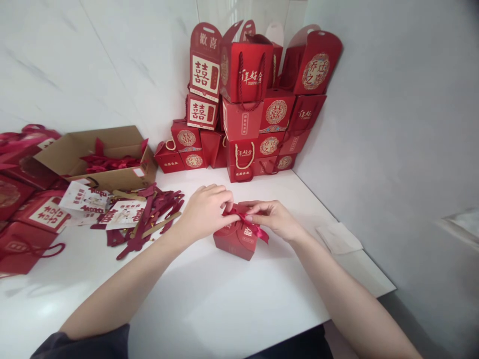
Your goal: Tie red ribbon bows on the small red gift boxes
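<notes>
A small red gift box [235,244] with pale characters stands on the white table in front of me. A shiny red ribbon [261,233] is gathered at its top, with one tail hanging down the right side. My left hand [209,209] is closed at the ribbon's left part, fingers bent over the box top. From the other side my right hand [275,218] pinches the ribbon between thumb and fingers. The knot between the two hands is partly covered by the fingertips.
Stacked red boxes [277,112] stand against the back wall. To the left are a cardboard carton [101,130] of red ribbons, dark red strips [149,219], printed cards [125,215] and more red boxes [22,244]. White paper [339,238] lies at right, by the grey wall.
</notes>
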